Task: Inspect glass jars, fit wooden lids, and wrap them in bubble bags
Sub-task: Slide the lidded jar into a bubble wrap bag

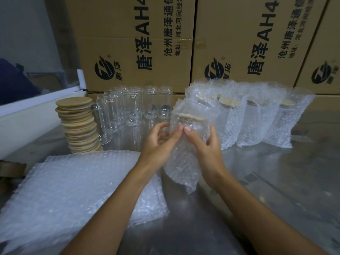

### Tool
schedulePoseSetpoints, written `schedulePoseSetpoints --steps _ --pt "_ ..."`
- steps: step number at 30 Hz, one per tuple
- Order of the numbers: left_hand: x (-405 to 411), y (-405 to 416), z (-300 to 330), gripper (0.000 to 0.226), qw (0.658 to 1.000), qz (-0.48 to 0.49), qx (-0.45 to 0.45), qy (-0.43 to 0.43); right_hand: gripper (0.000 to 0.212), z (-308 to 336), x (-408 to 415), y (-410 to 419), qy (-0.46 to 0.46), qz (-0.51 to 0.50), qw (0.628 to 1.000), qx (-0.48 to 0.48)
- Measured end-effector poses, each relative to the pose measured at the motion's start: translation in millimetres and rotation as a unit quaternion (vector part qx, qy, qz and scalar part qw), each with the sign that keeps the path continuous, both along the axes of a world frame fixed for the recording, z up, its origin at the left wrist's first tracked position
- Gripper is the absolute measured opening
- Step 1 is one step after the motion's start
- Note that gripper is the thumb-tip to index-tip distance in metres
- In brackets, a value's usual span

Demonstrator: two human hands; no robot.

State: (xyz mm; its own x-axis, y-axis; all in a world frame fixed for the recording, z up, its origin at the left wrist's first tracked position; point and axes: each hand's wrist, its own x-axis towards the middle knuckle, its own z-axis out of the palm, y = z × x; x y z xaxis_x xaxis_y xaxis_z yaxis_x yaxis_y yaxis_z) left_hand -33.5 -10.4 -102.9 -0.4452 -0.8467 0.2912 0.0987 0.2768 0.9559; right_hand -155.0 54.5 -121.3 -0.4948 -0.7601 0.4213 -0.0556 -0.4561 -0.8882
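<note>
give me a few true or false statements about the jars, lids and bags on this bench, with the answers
1. Both hands, left hand and right hand, hold a bagged jar. True.
2. The wooden lids lie scattered flat across the bench. False: they form one stack at the left.
3. The bare glass jars already have lids on. False: they stand open, without lids.
4. Wrapped jars stand in a row at the right. True.
5. A pile of flat bubble bags lies at the near left. True.

Lidded glass jar (191,129) upright inside clear bubble bag (181,168), above table.
</note>
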Motion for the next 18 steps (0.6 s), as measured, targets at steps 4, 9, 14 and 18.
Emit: schedulePoseSetpoints --steps 4,9,14,18 --pt "-1 1 -4 0.069 0.991 -0.129 0.029 -0.007 0.058 9 4 3 -0.041 0.022 0.998 -0.03" --pt "0 4 -3 0.07 0.989 -0.134 -0.001 0.064 0.049 11 10 3 0.045 0.031 0.998 -0.024" --pt "0 4 -1 0.065 0.993 -0.045 -0.051 0.095 0.033 6 9 2 0.112 0.015 0.993 -0.021" --pt "-4 4 3 0.061 0.991 0.044 -0.101 0.077 0.037 -3 1 -2 0.172 0.002 0.985 0.018"
